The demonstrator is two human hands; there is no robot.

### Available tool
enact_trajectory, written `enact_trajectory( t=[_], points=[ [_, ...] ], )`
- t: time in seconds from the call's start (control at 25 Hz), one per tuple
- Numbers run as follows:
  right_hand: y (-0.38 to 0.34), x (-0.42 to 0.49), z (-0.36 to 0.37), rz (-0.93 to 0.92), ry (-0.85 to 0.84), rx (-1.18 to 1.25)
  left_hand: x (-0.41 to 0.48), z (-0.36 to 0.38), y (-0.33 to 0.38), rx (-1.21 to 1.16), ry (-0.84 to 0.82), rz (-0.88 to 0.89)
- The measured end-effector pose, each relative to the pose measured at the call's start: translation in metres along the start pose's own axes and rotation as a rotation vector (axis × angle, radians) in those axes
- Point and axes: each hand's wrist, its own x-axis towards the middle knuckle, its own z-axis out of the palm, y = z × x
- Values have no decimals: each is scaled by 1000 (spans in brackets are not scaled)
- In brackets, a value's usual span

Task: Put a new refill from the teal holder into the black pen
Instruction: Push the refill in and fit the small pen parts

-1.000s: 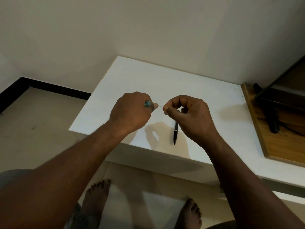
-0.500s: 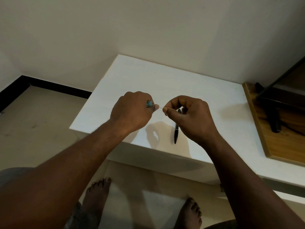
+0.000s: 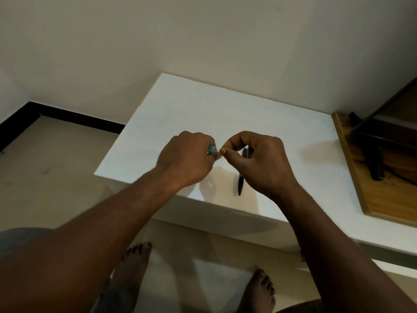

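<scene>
Gripping the holder (image 3: pixel 212 149), the left hand (image 3: pixel 187 159) is clenched round it, fingers curled so that only a short teal end shows at the hand's 3 o'clock side. The right hand (image 3: pixel 261 163) stands just beside it, at 3 o'clock of the left, both raised over the worktop (image 3: pixel 180 109). Its thumb and forefinger are closed in a pinch at the holder's end; the other fingers are curled loosely. A thin refill (image 3: pixel 219 150) shows as a hairline between the teal end and the pinch. How much of it sits inside the holder cannot be told. The thumb tips of the two hands are nearly touching.

The pen (image 3: pixel 241 185) lies flat on the worktop, running 12 to 6 o'clock, at 5 o'clock of the pinch. Its far part is partly hidden by the right hand; neither hand touches it.

A wooden board (image 3: pixel 383 195) lies at the worktop's 3 o'clock end, carrying a black object (image 3: pixel 375 163). Bare feet (image 3: pixel 133 263) stand on the floor (image 3: pixel 56 166) at 6 o'clock.
</scene>
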Motion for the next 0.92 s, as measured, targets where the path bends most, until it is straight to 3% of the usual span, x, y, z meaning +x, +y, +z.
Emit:
enact_trajectory(
  t=[0.36,0.52,0.72,0.92],
  points=[
    [-2,-1,0,29,13,96,-5,2,11,-224,-150,-16],
    [-5,1,-1,109,28,245,-3,5,11,-388,-192,-80],
    [3,6,-4,491,39,445,-3,7,10,-422,-203,-103],
    [5,8,-4,826,-28,1062,-4,7,7,-409,-234,-126]
  ],
)
